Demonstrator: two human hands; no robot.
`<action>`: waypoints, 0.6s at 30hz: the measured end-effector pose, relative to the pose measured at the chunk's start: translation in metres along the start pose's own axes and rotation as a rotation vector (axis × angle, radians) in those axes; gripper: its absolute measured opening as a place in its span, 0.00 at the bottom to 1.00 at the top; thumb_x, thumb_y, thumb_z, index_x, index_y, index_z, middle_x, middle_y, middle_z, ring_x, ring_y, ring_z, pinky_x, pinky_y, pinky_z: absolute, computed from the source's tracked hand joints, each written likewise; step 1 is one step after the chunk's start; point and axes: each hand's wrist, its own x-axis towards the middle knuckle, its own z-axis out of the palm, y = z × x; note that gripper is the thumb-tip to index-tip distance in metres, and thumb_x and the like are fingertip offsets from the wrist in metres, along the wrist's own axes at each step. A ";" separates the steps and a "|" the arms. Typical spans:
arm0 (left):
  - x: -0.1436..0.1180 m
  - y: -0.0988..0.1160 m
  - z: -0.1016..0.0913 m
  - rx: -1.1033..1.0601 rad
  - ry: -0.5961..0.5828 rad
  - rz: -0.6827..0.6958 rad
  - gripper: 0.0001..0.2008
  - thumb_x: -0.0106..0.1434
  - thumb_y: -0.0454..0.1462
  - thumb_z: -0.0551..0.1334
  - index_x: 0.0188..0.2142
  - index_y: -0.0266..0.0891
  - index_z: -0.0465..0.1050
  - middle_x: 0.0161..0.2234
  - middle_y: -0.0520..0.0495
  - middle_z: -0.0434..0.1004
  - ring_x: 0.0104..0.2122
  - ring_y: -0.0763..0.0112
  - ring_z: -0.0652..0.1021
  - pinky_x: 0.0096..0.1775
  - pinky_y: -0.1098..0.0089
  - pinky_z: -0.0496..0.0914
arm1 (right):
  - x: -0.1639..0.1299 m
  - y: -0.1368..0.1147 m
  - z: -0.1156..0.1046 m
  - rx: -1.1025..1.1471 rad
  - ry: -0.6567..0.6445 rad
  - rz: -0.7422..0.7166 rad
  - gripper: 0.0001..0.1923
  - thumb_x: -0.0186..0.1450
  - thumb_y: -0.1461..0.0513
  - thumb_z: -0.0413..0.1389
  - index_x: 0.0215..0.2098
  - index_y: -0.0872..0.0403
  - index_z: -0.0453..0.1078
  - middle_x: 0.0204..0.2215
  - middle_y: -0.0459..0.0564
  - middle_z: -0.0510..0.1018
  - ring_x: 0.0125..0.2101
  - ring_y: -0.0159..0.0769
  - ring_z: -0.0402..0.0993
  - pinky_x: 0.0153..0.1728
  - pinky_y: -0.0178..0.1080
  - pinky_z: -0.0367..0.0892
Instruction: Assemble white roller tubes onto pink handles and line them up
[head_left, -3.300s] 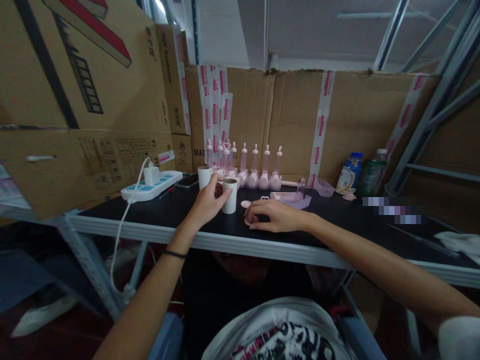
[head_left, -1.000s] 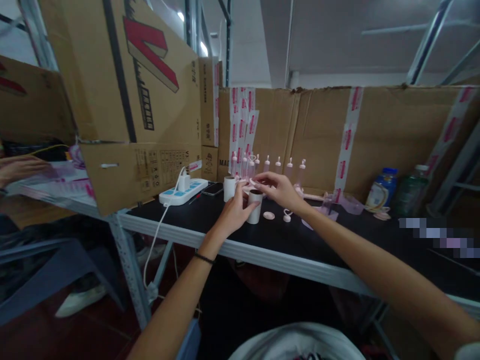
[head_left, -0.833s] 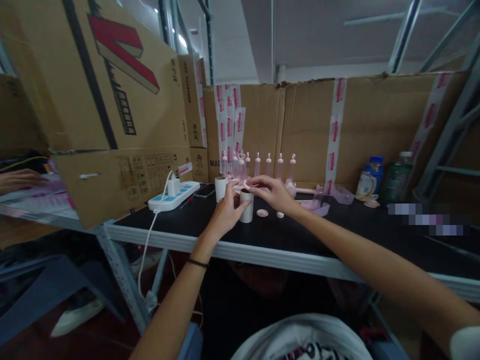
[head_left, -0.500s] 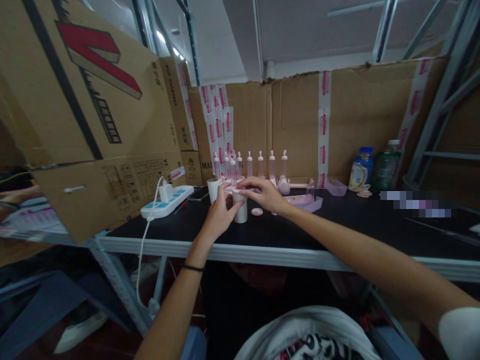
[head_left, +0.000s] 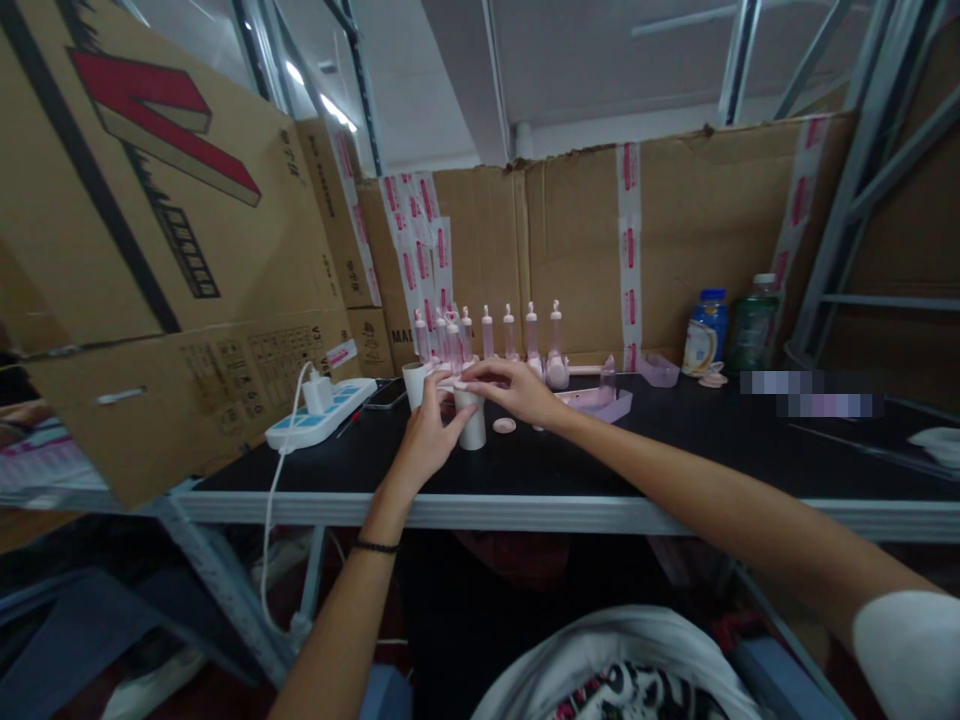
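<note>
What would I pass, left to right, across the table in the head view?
White power strip, phone, left hand, front white tube, flat pink disc, lilac tray, lilac dish, blue-capped bottle, green bottle.

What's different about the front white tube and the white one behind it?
The front tube has the left hand and right hand at its top; the back tube stands farther back and left. A pink piece sits at the front tube's top; none shows on the back tube, partly hidden behind the left hand. Both are white and upright.
</note>
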 end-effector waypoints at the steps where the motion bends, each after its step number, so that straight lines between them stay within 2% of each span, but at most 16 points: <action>1: 0.000 0.000 0.000 0.002 -0.001 0.000 0.30 0.67 0.44 0.65 0.64 0.45 0.56 0.49 0.41 0.79 0.45 0.60 0.81 0.47 0.59 0.74 | 0.000 -0.001 0.000 -0.003 -0.001 -0.003 0.13 0.68 0.54 0.61 0.42 0.54 0.80 0.42 0.52 0.83 0.45 0.40 0.79 0.50 0.41 0.71; 6: 0.001 -0.001 0.000 -0.002 0.011 0.024 0.30 0.66 0.43 0.65 0.64 0.44 0.57 0.48 0.42 0.79 0.45 0.60 0.81 0.50 0.57 0.74 | 0.000 -0.004 -0.001 -0.011 0.018 -0.006 0.14 0.69 0.54 0.60 0.45 0.55 0.79 0.44 0.53 0.84 0.46 0.40 0.79 0.50 0.40 0.71; 11: 0.001 -0.003 0.000 0.001 0.003 -0.012 0.31 0.66 0.45 0.65 0.64 0.44 0.57 0.47 0.42 0.79 0.45 0.59 0.81 0.49 0.57 0.74 | -0.001 -0.012 -0.003 -0.060 0.040 0.005 0.18 0.73 0.52 0.55 0.50 0.54 0.79 0.47 0.53 0.83 0.50 0.40 0.78 0.54 0.42 0.69; 18: 0.002 -0.001 -0.001 0.006 0.002 0.021 0.29 0.67 0.45 0.64 0.63 0.44 0.57 0.49 0.41 0.79 0.45 0.61 0.81 0.50 0.58 0.73 | -0.002 -0.016 -0.003 -0.105 -0.063 -0.052 0.24 0.76 0.48 0.47 0.52 0.52 0.79 0.53 0.54 0.81 0.57 0.41 0.75 0.61 0.45 0.64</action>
